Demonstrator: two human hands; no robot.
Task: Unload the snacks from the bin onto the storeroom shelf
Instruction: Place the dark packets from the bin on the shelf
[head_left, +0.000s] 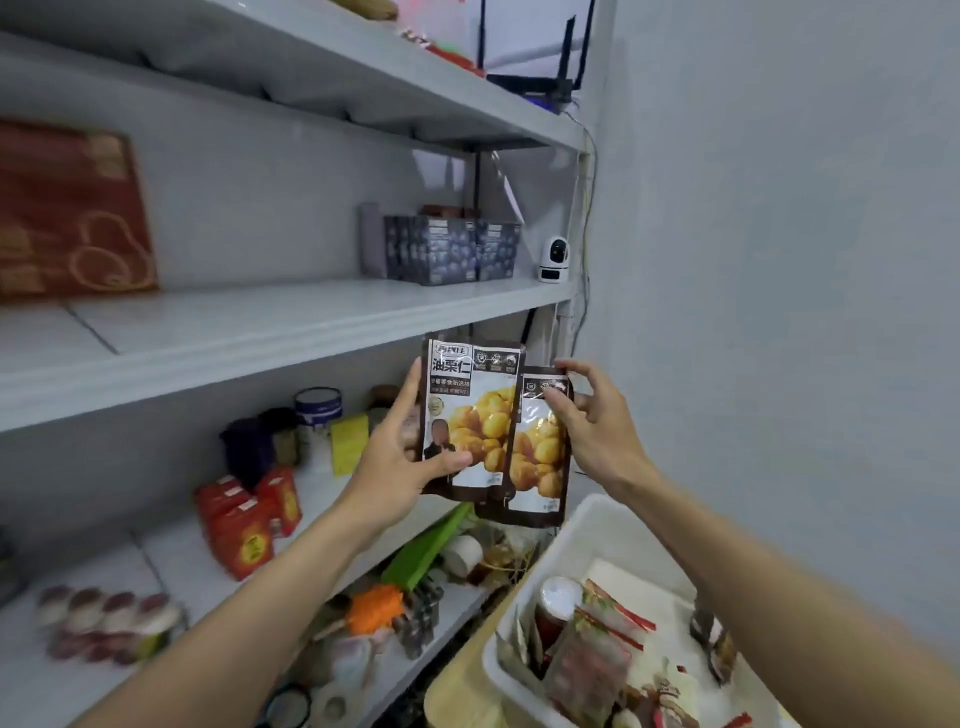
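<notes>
Two brown chestnut snack pouches are held up in front of the grey shelf unit. My left hand grips the bigger front pouch by its lower left side. My right hand pinches the top of the second pouch, which hangs a little lower and partly behind the first. Below at the lower right stands the white bin, holding several more snack packets and a small jar. The middle shelf board runs just above the pouches.
Dark blue boxes and a small white camera stand on the middle shelf, a red bag at its left. Red packs, tins and jars fill the lower shelf. A router sits on top. A grey wall closes the right.
</notes>
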